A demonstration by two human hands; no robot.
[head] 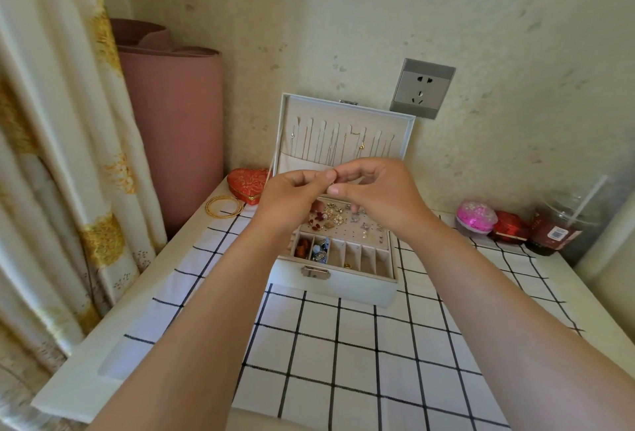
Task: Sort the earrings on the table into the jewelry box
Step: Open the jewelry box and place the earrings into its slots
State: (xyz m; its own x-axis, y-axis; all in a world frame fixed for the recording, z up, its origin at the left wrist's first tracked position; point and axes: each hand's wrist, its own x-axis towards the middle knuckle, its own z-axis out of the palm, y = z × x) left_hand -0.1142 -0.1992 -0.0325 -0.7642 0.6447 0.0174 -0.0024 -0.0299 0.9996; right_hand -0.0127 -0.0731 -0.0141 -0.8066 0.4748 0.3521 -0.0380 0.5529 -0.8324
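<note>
A white jewelry box (338,284) stands open at the back middle of the table, its lid upright with thin chains hanging inside. Its perforated tray holds several earrings (335,215), and the front slots hold small trinkets. My left hand (292,195) and my right hand (379,190) meet just above the tray. Their fingertips pinch a tiny piece, apparently an earring (332,184), between them. It is too small to make out.
A black-and-white checked cloth (343,355) covers the table. A red heart-shaped box (247,185) and gold bangles (223,207) lie left of the jewelry box. At the right stand a pink container (476,217), a red box (510,226) and a plastic cup with a straw (563,224).
</note>
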